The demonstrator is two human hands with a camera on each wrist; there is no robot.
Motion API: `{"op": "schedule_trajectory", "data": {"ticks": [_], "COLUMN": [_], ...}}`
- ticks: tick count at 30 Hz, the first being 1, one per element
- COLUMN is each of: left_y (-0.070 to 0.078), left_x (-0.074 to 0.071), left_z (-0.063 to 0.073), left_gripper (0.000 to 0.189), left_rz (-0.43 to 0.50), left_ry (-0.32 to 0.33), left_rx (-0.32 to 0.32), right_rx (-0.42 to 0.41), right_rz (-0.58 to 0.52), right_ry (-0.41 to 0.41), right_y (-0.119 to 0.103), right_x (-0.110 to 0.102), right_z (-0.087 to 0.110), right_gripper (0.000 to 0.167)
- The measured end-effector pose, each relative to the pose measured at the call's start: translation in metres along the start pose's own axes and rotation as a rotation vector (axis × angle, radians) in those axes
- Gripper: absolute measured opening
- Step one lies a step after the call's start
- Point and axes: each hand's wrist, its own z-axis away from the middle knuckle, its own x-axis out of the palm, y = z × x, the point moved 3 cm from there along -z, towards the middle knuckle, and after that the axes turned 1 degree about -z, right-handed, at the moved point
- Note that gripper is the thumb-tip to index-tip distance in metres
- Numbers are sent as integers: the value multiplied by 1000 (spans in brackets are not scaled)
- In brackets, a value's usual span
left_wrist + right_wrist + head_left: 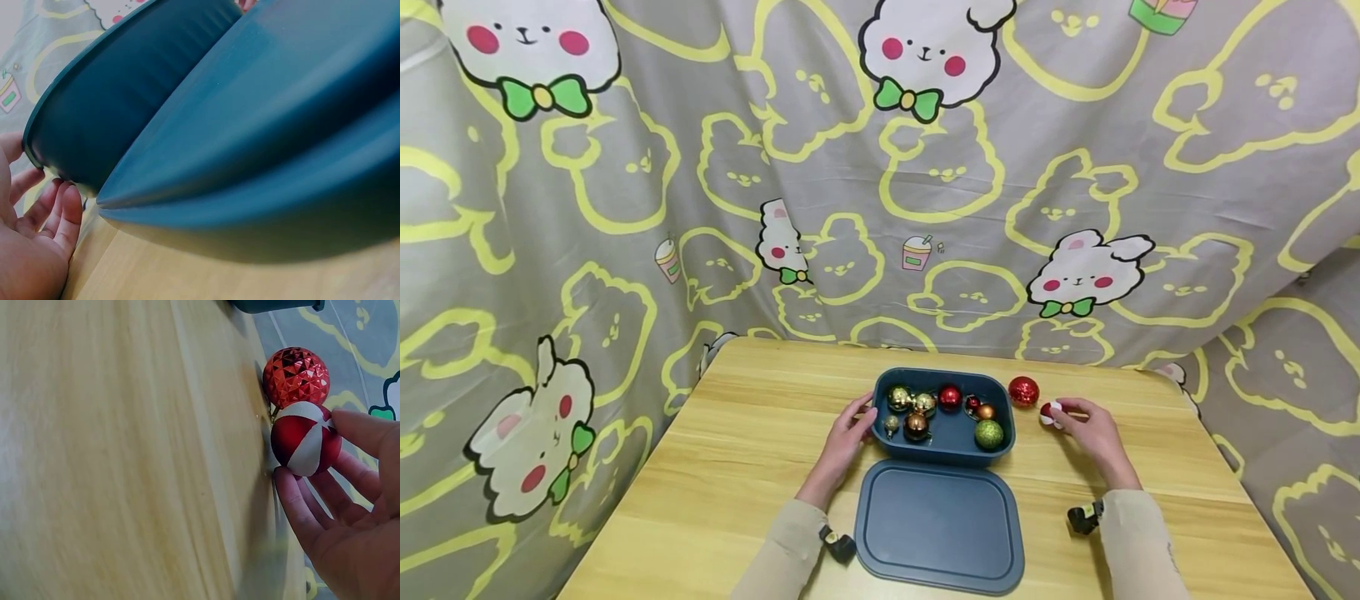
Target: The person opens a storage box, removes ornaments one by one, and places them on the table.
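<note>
My left hand [847,431] holds the left end of a dark blue plastic box [943,457]. In the left wrist view its bent fingers [64,212] touch the box's outer wall [125,94]. Several baubles lie inside, among them a green glittery one [988,433], a shiny red one [950,397] and a bronze one [916,426]. To the right of the box, my right hand [1096,433] pinches a red-and-white striped bauble [306,439] between thumb and fingertips. Just beyond it sits a faceted red bauble [1023,392] on the table.
The box's flat blue lid [938,527] lies on the wooden table [700,500] right in front of the box. Behind the table's far edge hangs a grey curtain [842,192] with cartoon prints. A black wrist camera [838,546] on the left sleeve is close to the lid.
</note>
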Motion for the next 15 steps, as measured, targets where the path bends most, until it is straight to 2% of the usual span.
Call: {"op": "schedule_trajectory", "data": {"ticks": [11, 15], "left_y": [0, 0], "left_x": [-1, 1], "left_z": [0, 0], "left_gripper": [49, 49], "left_rz": [-9, -9], "left_ry": [3, 10], "left_rx": [-8, -15], "right_rx": [8, 6], "right_rz": [-1, -36], "right_ry": [-6, -8], "right_y": [-3, -2], "right_x": [3, 2], "right_z": [-3, -3], "right_gripper": [61, 61]}}
